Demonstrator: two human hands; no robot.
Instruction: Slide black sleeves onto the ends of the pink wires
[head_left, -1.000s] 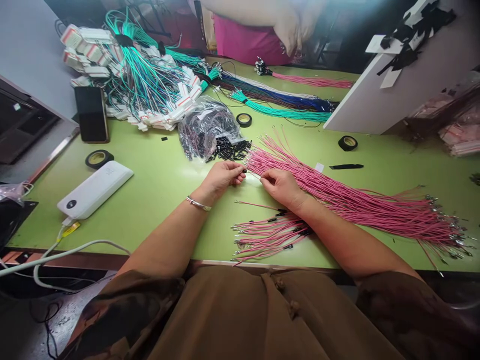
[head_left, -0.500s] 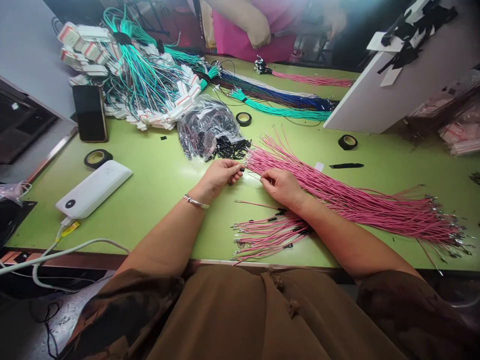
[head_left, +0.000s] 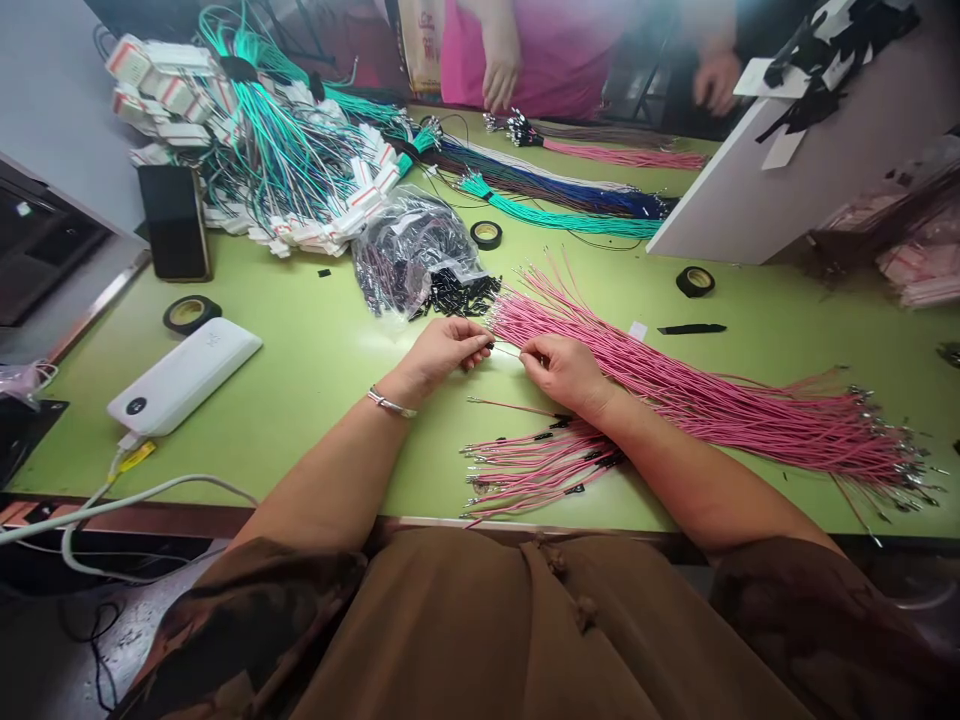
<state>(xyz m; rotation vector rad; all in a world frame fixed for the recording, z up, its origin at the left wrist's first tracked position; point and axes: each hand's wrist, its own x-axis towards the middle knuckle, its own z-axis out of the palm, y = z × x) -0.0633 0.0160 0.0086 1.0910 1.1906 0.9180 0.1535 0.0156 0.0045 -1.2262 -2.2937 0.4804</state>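
My left hand (head_left: pixel 450 345) pinches a small black connector housing (head_left: pixel 490 346) between thumb and forefinger. Facing it, my right hand (head_left: pixel 566 372) is closed on a thin pink wire (head_left: pixel 508 349), whose end reaches across to the housing. Whether the wire tip sits inside the housing is too small to tell. Just behind my hands lies a thick bundle of pink wires (head_left: pixel 697 400) with metal terminals at both ends. Below my right forearm is a smaller group of pink wires (head_left: pixel 525 465), some with black housings. Loose black housings (head_left: pixel 461 297) are heaped past my left fingers.
A clear plastic bag (head_left: pixel 412 245) stands beside the heap. Tape rolls (head_left: pixel 487 235), a black cutter (head_left: pixel 691 329), a phone (head_left: pixel 174 222) and a white power bank (head_left: pixel 185 375) lie around. Green wires with white connectors (head_left: pixel 285 150) fill the back left. A co-worker's hand (head_left: pixel 500 75) is opposite.
The black housing shows a little further right, nearer my right hand. Across the table, the co-worker's hands have moved apart, and a dark wire bundle now lies behind the far pink one.
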